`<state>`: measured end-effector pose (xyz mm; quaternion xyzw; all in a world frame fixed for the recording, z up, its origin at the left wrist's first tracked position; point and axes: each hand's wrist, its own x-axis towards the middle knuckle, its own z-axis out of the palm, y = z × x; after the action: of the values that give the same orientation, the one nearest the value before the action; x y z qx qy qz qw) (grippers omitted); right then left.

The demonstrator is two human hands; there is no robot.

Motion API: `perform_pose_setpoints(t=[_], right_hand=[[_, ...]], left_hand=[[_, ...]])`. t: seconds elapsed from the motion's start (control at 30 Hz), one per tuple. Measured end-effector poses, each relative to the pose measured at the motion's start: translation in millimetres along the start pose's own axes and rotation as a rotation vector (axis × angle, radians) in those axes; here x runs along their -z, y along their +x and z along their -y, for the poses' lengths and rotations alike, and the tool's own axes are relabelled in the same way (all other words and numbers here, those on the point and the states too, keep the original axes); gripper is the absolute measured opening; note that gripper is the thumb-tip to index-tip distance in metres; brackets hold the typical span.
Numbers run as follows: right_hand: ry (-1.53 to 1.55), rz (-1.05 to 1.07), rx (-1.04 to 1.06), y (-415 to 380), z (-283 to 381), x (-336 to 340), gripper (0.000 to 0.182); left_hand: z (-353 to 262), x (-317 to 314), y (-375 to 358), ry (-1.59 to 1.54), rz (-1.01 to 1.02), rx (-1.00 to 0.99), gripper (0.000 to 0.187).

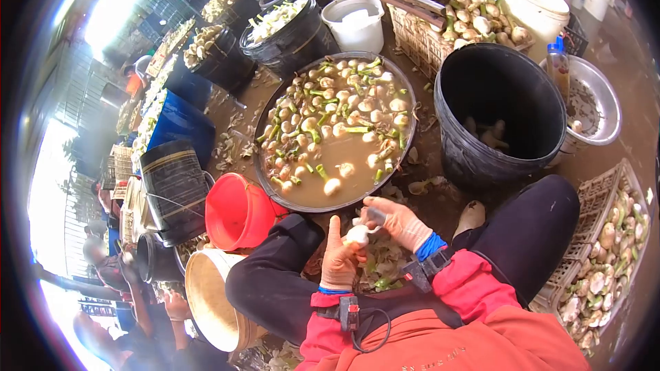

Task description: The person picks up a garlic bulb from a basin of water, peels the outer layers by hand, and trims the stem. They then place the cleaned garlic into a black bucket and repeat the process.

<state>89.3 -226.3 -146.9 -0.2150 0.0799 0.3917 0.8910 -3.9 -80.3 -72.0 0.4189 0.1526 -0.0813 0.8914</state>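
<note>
— What is it that you hold now?

— A small white bulb [358,235]. It is near me, between my knees, just in front of the big round basin [271,168] of muddy water. My left hand [338,261] is closed around the lower part of the bulb, with the thumb standing up beside it.

— And the other hand?

— My right hand [397,222] is closed on something small at the top of the bulb. I think it is a little blade or a strip of skin, but it is too small to tell. Both hands wear thin gloves and they touch each other at the bulb.

— So which step is this?

— I judge that I am trimming or peeling this one bulb. It already looks clean and white. Peelings [385,264] lie on the ground under my hands.

— What does the next move need?

— A firm left grip, so the wet bulb does not slip, and a short, careful pull with the right hand.

— What else is around?

— Many bulbs with green stems float in the basin. On the far right stands a black bucket [500,120] with a few bulbs at the bottom. On the near left is a red bucket [237,211].
</note>
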Motion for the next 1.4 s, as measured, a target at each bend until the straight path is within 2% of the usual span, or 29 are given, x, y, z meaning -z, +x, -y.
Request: perform_pose_setpoints(t=[0.03,0.07,0.13,0.2,0.23,0.27,0.33,0.47,0.53,0.57,0.6,0.63,0.67,0.7,0.73,0.8,0.87,0.9,0.93,0.97,1.0,1.03,1.07,1.13,1.17,1.23,1.27,1.33,1.4], right_hand=[[0.036,0.039,0.011,-13,0,-16,0.048],[-0.499,-0.010,0.149,-23,-5,-37,0.050],[-0.548,0.079,0.239,-18,-11,-29,0.039],[-0.626,-0.124,0.153,-17,-6,-34,0.031],[-0.737,-0.190,0.146,-20,0,-41,0.029],[-0.735,-0.192,0.145,-19,-1,-39,0.029],[-0.748,-0.291,0.233,-13,-6,-30,0.038],[-0.391,-0.465,0.403,6,-3,8,0.032],[-0.379,-0.590,0.341,12,-1,12,0.027],[-0.400,-0.576,0.369,13,-8,13,0.024],[-0.494,-0.574,0.272,16,-12,17,0.024],[-0.548,-0.558,0.267,19,-19,16,0.024],[-0.600,-0.543,0.263,21,-28,15,0.025],[-0.625,-0.443,0.263,23,-37,25,0.026],[-0.705,-0.358,0.304,24,-42,26,0.029],[-0.909,-0.257,0.160,19,-39,21,0.029],[-0.792,-0.331,0.175,28,-48,18,0.024],[-0.984,-0.292,-0.021,24,-39,15,0.027],[-1.055,-0.217,-0.072,26,-41,24,0.029],[-1.082,-0.255,-0.053,21,-41,19,0.029],[-1.109,-0.294,-0.036,15,-39,9,0.029],[-1.193,-0.262,-0.001,15,-38,7,0.026],[-1.209,-0.246,-0.023,13,-34,2,0.027],[-1.223,-0.219,-0.012,14,-34,3,0.027],[-1.236,-0.237,0.033,11,-31,-3,0.026],[-1.187,-0.291,-0.022,10,-21,-12,0.023],[-1.138,-0.334,-0.080,8,-19,-13,0.022],[-1.103,-0.460,0.057,13,-19,-13,0.014],[-0.971,-0.443,0.346,26,-34,18,0.013]], left_hand=[[2,9,2,-0.075,-0.020,0.001,0.101],[3,16,2,-0.076,-0.025,-0.003,0.101],[1,15,1,0.009,-0.064,0.030,0.099],[1,8,1,0.095,-0.075,0.045,0.101],[2,5,1,0.140,0.035,0.061,0.102],[4,1,2,0.184,0.145,0.076,0.104],[5,-1,3,0.169,0.178,0.090,0.106],[-2,2,-2,0.120,0.258,0.057,0.101],[-16,-9,-5,-0.087,0.121,-0.081,0.086],[-30,-10,-2,-0.064,0.034,-0.215,0.067],[-48,-11,-2,-0.161,-0.066,-0.325,0.051],[-62,19,5,-0.297,-0.015,-0.405,0.042],[-88,26,12,-0.545,-0.022,-0.557,0.039],[-110,34,20,-0.637,-0.281,-0.818,0.040],[-130,35,22,-0.733,-0.275,-0.874,0.043],[-156,32,42,-0.898,-0.647,-0.878,0.038],[-144,49,72,-0.407,-0.064,-0.662,0.025],[-119,37,94,-0.136,-0.389,-0.655,0.023],[-97,70,122,-0.208,-0.128,-0.426,0.017],[-79,90,140,0.095,-0.335,-0.190,0.028],[-62,69,152,0.587,-0.593,-0.085,0.057],[-34,104,181,1.137,-0.677,-0.078,0.070],[-12,130,204,1.358,-0.746,-0.029,0.076],[8,162,244,1.415,-0.591,0.259,0.070],[10,163,250,1.417,-0.582,0.262,0.070],[13,164,255,1.787,-0.036,0.189,0.063],[5,142,242,1.792,-0.026,0.197,0.063],[-23,60,190,1.087,-0.022,0.288,0.061],[-26,29,159,0.700,0.000,0.096,0.052]])
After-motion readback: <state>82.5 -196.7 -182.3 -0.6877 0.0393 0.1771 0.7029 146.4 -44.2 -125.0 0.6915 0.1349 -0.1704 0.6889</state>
